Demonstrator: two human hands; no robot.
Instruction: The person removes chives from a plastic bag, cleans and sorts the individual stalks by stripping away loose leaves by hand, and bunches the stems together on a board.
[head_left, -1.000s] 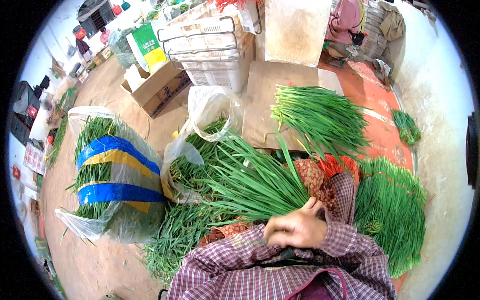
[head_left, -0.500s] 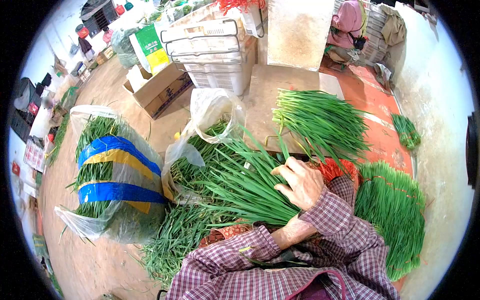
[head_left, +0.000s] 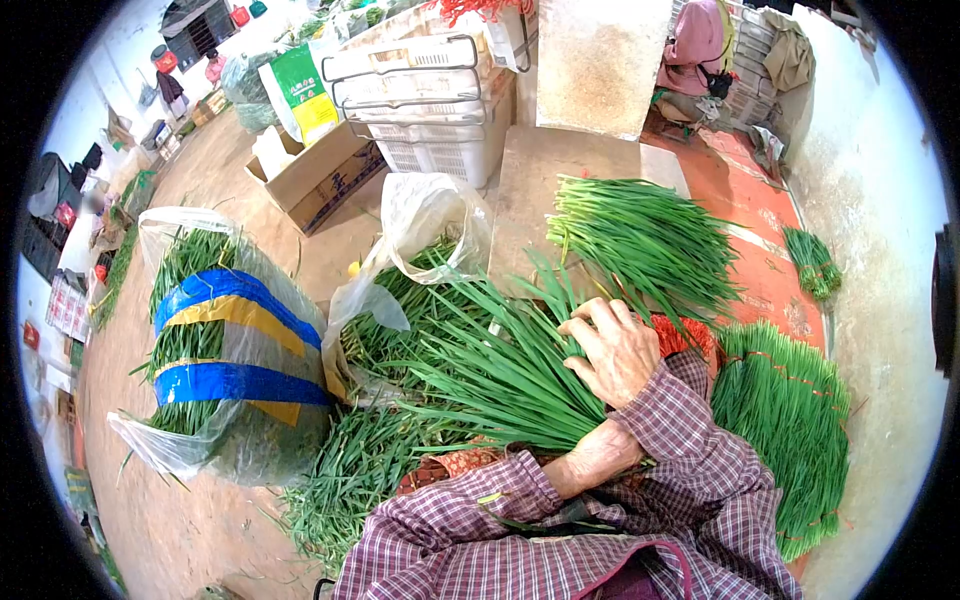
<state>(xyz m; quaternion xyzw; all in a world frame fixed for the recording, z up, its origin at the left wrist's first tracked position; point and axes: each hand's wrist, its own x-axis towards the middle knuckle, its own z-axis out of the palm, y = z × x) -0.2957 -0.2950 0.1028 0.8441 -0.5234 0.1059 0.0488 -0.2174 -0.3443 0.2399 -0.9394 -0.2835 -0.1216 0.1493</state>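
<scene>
A fan of long green leaves (head_left: 510,370) spreads leftward over the lap, its stem end narrowing toward my left hand (head_left: 600,460). My right sleeve crosses over that hand and hides its fingers; the leaves stay gathered at it. Above it, my right hand (head_left: 617,352) rests on the right edge of the fan, fingers bent and apart, thumb toward the leaves. On the brown board (head_left: 520,185) ahead lies a pile of green leaves (head_left: 640,235) with pale stem ends to the left.
Banded green bundles (head_left: 780,430) stand at the right, by red ties (head_left: 680,335). Loose leaves (head_left: 370,470) cover the floor to the left, near a taped, stuffed plastic bag (head_left: 250,350). White crates (head_left: 420,100) and a cardboard box (head_left: 320,185) are farther back.
My right hand has moved up and forward from near my left wrist onto the leaves, and its fingers have spread. Over the last half second it has shifted slightly right.
</scene>
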